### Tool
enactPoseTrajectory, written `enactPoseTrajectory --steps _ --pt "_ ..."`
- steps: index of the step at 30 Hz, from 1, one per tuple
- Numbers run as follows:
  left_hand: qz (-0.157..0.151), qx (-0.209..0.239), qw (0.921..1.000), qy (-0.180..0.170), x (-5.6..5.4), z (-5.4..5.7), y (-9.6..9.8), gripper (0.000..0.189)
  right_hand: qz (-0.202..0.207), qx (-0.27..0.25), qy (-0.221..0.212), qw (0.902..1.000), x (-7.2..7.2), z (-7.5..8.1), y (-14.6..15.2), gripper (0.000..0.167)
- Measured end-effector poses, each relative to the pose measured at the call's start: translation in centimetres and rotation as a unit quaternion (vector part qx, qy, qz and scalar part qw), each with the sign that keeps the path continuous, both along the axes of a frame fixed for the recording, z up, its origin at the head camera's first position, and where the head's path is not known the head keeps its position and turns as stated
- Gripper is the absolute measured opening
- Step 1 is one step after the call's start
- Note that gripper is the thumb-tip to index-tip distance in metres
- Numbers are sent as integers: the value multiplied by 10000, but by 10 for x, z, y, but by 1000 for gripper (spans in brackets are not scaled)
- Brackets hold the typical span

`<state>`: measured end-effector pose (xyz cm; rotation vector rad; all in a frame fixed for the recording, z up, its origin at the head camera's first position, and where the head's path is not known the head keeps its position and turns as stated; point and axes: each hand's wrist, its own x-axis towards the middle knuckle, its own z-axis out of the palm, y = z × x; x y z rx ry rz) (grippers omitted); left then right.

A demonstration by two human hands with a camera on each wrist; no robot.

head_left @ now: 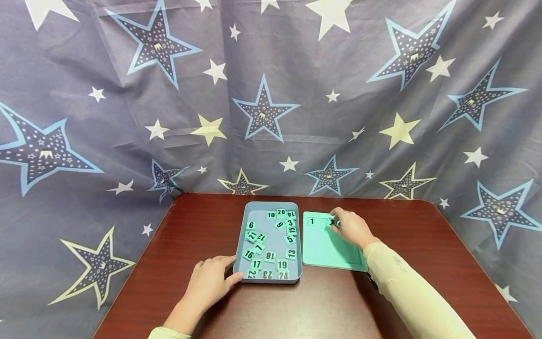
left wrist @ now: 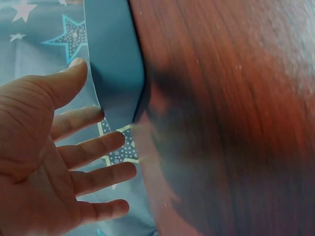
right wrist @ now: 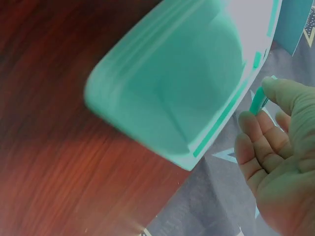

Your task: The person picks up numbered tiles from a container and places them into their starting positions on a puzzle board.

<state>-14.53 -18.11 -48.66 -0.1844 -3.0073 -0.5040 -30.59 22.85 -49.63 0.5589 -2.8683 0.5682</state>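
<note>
Tray [head_left: 271, 281] to your left, board [head_left: 330, 249] just to its right, both on the tabletop [head_left: 423, 245], with the curtain [head_left: 267, 56] behind!
And in that tray you've got tile 10 [head_left: 271, 215], tile 20 [head_left: 281, 212] and tile 14 [head_left: 290, 214], left to right towards the far right; tile 22 [head_left: 252, 273], tile 23 [head_left: 267, 274] and tile 24 [head_left: 283, 275] line the near edge, your left fingers [head_left: 232, 279] at the near left corner; over on the board, tile 1 [head_left: 312, 221] sits far left, and tile 2 [head_left: 332, 221] is between your right fingers [head_left: 339, 213], right of tile 1, at the far side!
</note>
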Motion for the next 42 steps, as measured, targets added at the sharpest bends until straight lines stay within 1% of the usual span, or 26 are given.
enactPoseTrajectory --steps 3,7,14,22,30,37,42 --pt "14 -48 10000 0 -1 -1 3 53 -69 53 -115 9999 -6 -1 -7 38" --pt "40 -93 9999 25 -1 -3 5 53 -135 141 -163 9997 -10 -4 -16 38" --pt "107 -40 9999 13 1 -4 4 53 53 357 -40 9993 -15 -11 -26 38" --pt "135 48 9999 3 3 -5 3 53 91 516 53 9986 -19 -16 -30 38" --pt "174 162 9997 -72 3 -7 2 54 138 510 43 9986 -21 -15 -30 37" --pt "198 223 9995 -52 5 -8 3 54 185 405 148 9989 -21 -16 -33 36" --pt "201 234 9995 9 5 -9 3 54 204 294 140 9993 -21 -18 -36 34"
